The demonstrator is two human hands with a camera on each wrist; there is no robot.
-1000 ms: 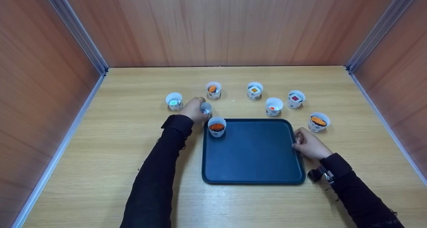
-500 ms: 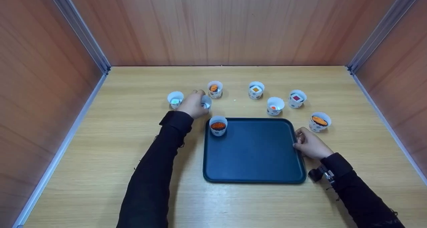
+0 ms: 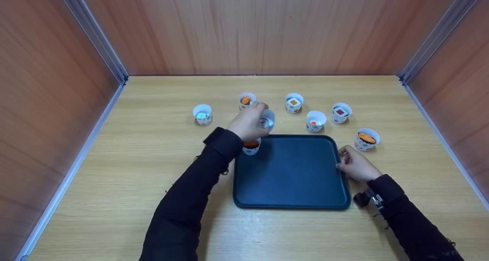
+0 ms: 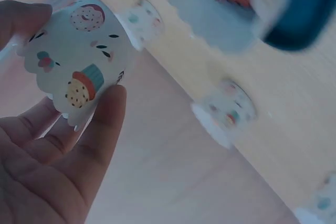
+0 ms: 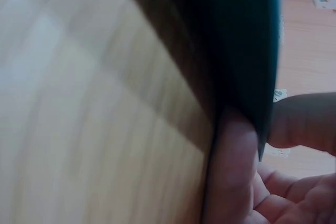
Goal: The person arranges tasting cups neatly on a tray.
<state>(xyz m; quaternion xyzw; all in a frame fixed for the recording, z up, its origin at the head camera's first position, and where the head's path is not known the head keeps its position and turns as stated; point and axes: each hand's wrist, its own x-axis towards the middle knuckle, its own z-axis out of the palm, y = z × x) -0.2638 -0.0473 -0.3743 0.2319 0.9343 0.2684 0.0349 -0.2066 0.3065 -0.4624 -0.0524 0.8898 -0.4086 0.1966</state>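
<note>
My left hand [image 3: 250, 122] grips a white paper baking cup [image 3: 268, 119] between thumb and fingers, above the tray's far left corner. Printed cupcakes and a scalloped rim show on this cup [image 4: 79, 61] in the left wrist view. Below the hand, a cup with a reddish-brown filling [image 3: 251, 148] stands on the dark blue-green tray [image 3: 290, 177], partly hidden by the hand. At the tray's right side, my right hand [image 3: 355, 164] pinches the edge. The right wrist view has the thumb [image 5: 304, 121] on one face of the rim and a finger under it.
Behind the tray stand a cup with an orange piece [image 3: 245, 100], one with a yellow square [image 3: 293, 103] and one with a dark red square [image 3: 340, 112]. A cup with pale green [image 3: 202, 115] is at left; another orange-filled cup [image 3: 365, 139] at right. Wooden panels [image 3: 259, 31] enclose the table.
My left hand has lifted the paper cup off the table and carried it right, over the tray's far left corner. The right hand stays at the tray's edge.
</note>
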